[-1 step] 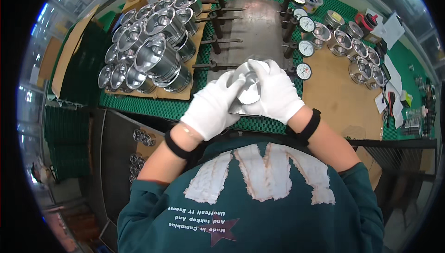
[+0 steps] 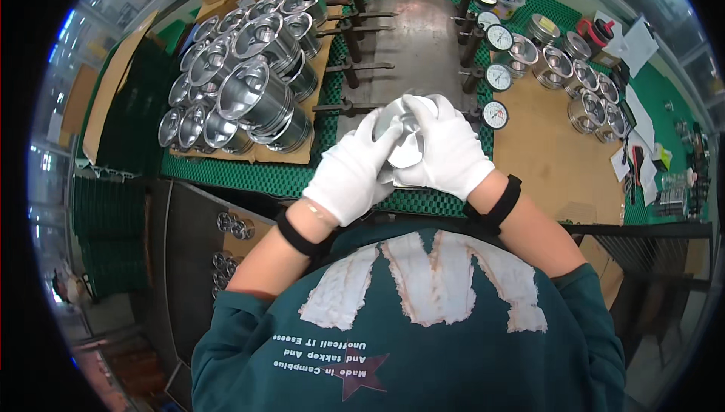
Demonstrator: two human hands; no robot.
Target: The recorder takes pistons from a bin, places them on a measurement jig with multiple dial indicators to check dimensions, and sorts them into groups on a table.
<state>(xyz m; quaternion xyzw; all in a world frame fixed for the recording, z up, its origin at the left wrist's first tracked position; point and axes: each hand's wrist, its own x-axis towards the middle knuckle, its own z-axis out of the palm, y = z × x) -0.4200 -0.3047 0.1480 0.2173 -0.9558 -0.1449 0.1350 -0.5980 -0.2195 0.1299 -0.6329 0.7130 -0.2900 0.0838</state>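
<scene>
the left hand and right hand, both in white gloves, hold a shiny metal cup between them, fingers curled around its sides. it is at the near end of a steel plate, between stacked cylinders and round dials.

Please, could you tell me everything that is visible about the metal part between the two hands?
The metal part looks silvery, smooth and shiny, with a rounded outline and a bright, near-white patch below. The white-gloved left hand and right hand hold it from both sides, hiding much of its shape. It appears over the near end of the dark metal plate; whether it touches that is unclear.
</scene>
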